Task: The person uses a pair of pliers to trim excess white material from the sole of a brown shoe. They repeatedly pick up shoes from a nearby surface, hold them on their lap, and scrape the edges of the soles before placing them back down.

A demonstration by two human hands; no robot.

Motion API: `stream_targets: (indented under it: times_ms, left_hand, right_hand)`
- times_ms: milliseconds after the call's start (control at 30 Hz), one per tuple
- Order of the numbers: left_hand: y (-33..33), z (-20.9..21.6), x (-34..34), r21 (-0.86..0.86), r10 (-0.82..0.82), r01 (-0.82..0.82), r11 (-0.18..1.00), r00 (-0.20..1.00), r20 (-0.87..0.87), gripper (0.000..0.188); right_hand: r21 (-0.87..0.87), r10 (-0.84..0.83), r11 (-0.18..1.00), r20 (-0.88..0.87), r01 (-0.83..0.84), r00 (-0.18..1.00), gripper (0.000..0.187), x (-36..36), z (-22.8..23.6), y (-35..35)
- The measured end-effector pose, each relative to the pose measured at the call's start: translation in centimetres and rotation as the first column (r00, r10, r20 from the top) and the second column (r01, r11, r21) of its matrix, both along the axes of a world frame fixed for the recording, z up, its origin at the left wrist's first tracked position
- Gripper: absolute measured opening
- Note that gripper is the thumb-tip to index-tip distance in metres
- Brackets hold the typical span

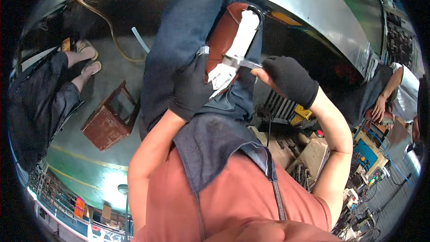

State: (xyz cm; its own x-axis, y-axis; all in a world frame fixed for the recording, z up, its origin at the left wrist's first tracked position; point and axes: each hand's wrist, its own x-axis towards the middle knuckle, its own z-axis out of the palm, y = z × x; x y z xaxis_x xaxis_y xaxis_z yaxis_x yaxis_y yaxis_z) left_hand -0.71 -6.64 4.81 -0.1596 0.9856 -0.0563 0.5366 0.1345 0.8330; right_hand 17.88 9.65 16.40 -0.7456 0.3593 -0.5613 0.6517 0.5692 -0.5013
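Observation:
A brown leather shoe [222,36] lies lengthwise across my lap on dark blue cloth. Along its right side runs a white strip [244,31], which looks crumpled at the near end, and a black rim curves round the far end. My left hand [192,85], in a black glove with light fingertips, is closed on the shoe's near left side. My right hand [291,80], also black-gloved with a bare thumb, grips a flat metal tool [248,64]. Its shiny blade reaches over the middle of the white strip; the handle is hidden in my fist, so its exact kind is unclear.
A metal-edged bench [313,4] curves across the far side, just beyond my knees. A brown stool [106,127] stands on the floor at left, near another person's legs [83,69]. Machine parts [309,152] crowd my right, and a co-worker's arm [386,96] shows beyond.

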Motion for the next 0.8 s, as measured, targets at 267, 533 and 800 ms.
stream_targets:
  times_ms: [267, 533, 800]
  left_hand:
    - [0.7, 0.4, 0.2, -0.021, 0.013, -0.014, 1.000, 1.000, -0.017, 0.070]
    - [1.0, 0.7, 1.2, 0.067, 0.004, 0.003, 0.998, 0.994, -0.107, 0.072]
    - [2.1, 0.2, 0.4, 0.118, -0.049, 0.071, 0.991, 0.982, -0.182, 0.073]
  right_hand:
    - [-0.043, -0.161, 0.987, -0.143, 0.157, 0.976, 0.037, 2.4, -4.4, -2.0]
    - [-0.044, -0.030, 0.999, -0.139, 0.024, 0.990, 0.034, 2.0, -2.3, -0.2]
    - [0.292, 0.170, 0.954, -0.337, -0.069, 0.926, 0.035, 4.5, -10.1, 0.9]
